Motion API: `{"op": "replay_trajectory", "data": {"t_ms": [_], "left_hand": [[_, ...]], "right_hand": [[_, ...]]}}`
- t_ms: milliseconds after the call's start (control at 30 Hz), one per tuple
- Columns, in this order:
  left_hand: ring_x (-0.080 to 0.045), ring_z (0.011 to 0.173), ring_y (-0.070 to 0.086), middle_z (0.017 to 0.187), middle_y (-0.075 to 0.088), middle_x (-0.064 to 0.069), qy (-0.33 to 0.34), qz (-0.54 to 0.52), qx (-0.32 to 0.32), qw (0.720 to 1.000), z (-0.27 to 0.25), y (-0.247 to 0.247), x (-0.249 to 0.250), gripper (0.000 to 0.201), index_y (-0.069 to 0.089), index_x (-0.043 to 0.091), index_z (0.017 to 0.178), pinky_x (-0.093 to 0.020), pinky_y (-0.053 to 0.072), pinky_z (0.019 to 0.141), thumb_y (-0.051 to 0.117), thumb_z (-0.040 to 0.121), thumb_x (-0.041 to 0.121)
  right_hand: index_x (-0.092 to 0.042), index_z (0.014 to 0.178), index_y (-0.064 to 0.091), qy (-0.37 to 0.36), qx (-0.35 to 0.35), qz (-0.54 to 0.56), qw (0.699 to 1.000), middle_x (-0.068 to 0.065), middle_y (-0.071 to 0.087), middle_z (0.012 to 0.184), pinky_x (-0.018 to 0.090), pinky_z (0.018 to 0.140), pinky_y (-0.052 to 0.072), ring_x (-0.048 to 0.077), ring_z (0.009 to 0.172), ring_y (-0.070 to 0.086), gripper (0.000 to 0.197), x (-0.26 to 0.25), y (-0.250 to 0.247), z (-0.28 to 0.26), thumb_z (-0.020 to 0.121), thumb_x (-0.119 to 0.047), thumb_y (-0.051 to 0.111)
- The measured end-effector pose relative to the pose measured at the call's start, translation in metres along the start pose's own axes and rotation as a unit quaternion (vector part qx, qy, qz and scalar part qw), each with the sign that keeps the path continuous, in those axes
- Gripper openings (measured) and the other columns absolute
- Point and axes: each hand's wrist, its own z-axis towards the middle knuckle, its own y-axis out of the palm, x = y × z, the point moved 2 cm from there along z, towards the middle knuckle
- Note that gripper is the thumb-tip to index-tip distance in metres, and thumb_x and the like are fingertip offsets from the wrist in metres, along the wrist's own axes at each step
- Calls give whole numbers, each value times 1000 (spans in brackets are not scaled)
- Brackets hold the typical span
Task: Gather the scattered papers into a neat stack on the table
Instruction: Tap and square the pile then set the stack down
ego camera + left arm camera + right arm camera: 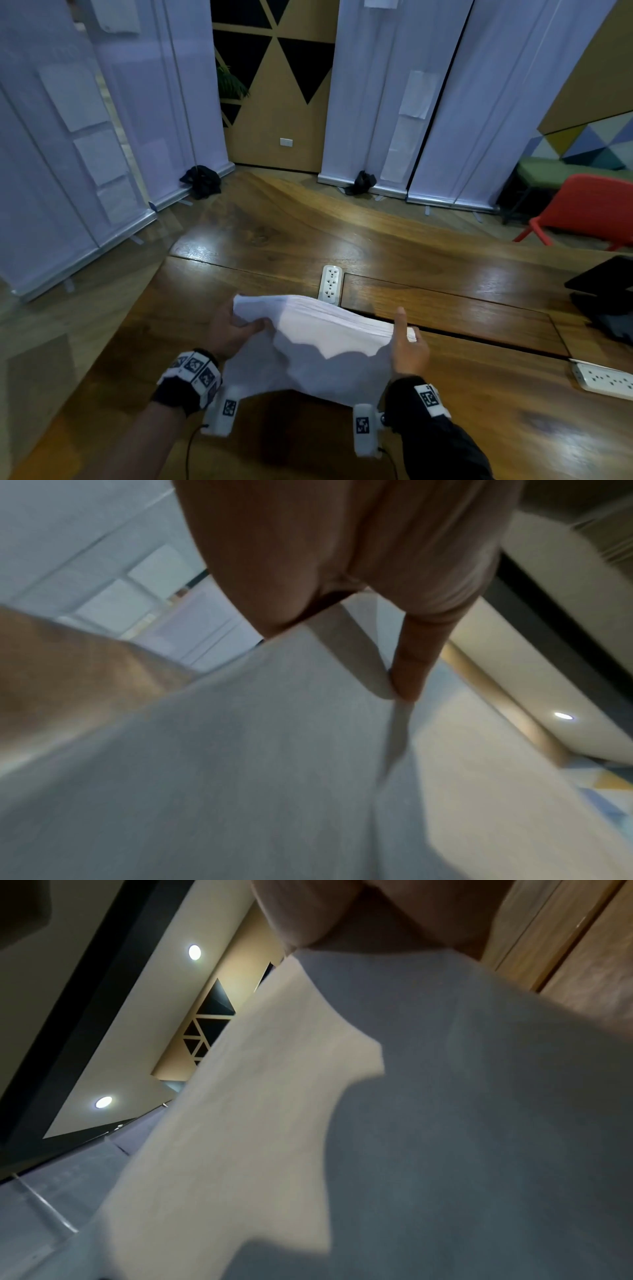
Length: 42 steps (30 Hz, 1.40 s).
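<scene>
A thick bundle of white papers (318, 346) is held upright above the wooden table (445, 298), its top edge bowed and its sheets fanned slightly. My left hand (233, 329) grips the bundle's left edge, thumb on the near face. My right hand (406, 342) holds the right edge, thumb pointing up along the near side. In the left wrist view the papers (240, 750) fill the frame below my fingers (411, 669). The right wrist view shows the papers (445, 1123) close up under my palm (377, 912).
A white power strip (330, 284) is set in the table just beyond the papers. Another power strip (606, 378) lies at the right, with a dark device (606, 301) behind it. A red chair (589, 209) and white roll-up banners (376, 102) stand past the table.
</scene>
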Motion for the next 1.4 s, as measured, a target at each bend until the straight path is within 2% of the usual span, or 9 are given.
{"op": "replay_trajectory", "data": {"t_ms": [133, 400, 600, 733, 867, 1000, 1067, 1200, 1400], "left_hand": [[-18, 81, 72, 85, 75, -2, 62, 86, -88, 990, 17, -6, 51, 50, 67, 18, 91, -41, 59, 73, 80, 55, 51], [-14, 82, 65, 85, 66, 4, 174, 188, -288, 923, 24, 23, 154, 27, 58, 33, 87, -38, 55, 76, 75, 72, 20], [6, 67, 55, 71, 56, 18, 261, 260, -245, 897, 24, 30, 172, 37, 46, 39, 75, -8, 40, 59, 79, 70, 22], [-7, 61, 56, 66, 61, 10, 241, 322, -78, 912, 32, 7, 146, 39, 57, 29, 75, -24, 45, 55, 73, 63, 63], [-4, 64, 59, 72, 65, 8, 109, 166, 86, 976, 18, -10, 105, 42, 61, 22, 85, -11, 45, 53, 80, 62, 52], [-18, 88, 70, 94, 74, 1, -102, -223, 42, 969, -6, 33, 48, 88, 59, 12, 110, -27, 59, 72, 90, 38, 53], [-29, 100, 67, 106, 72, -7, -132, -232, 40, 963, -11, 47, 34, 82, 62, 15, 113, -44, 55, 88, 92, 42, 41], [-8, 66, 62, 64, 68, 11, -61, -146, 60, 986, -17, 55, 59, 33, 63, 22, 76, -12, 50, 57, 76, 46, 21], [-3, 77, 57, 86, 57, 8, -55, -149, -4, 987, -14, 50, 67, 35, 59, 14, 97, -22, 48, 75, 78, 68, 6]], "right_hand": [[-20, 76, 56, -129, -67, -72, 987, -1, 59, 77, 47, 92, 49, 27, 85, 59, 41, -13, -14, 11, 71, -60, 62], [-37, 116, 54, -381, -256, -301, 836, -35, 44, 102, 34, 102, 38, 2, 109, 45, 62, -41, 26, -39, 63, -59, 77], [-34, 113, 61, -272, -320, -168, 892, -7, 70, 94, 24, 68, 57, 7, 85, 67, 35, -37, 30, -51, 80, -31, 74], [-31, 109, 60, -205, -301, -87, 927, -2, 70, 103, 19, 66, 56, 11, 94, 67, 33, -31, 19, -42, 81, -24, 75], [-29, 108, 58, -161, -292, -70, 940, 4, 69, 109, 17, 66, 55, 19, 102, 66, 34, -26, 6, -33, 79, -26, 76], [-23, 112, 63, -155, -301, -37, 940, -5, 74, 101, 21, 72, 57, 11, 96, 71, 35, -18, 8, -34, 80, -16, 75], [-21, 107, 64, -149, -281, -5, 948, -7, 73, 97, 20, 68, 56, 10, 91, 71, 32, -15, 10, -38, 80, -8, 74], [-25, 84, 56, -180, -187, 22, 965, -6, 65, 86, 24, 64, 49, 13, 81, 62, 33, -12, 9, -50, 76, 2, 74], [-6, 102, 60, -128, -139, 51, 981, -8, 67, 83, 10, 64, 52, -2, 81, 70, 29, 0, 1, -34, 80, 11, 66]]}}
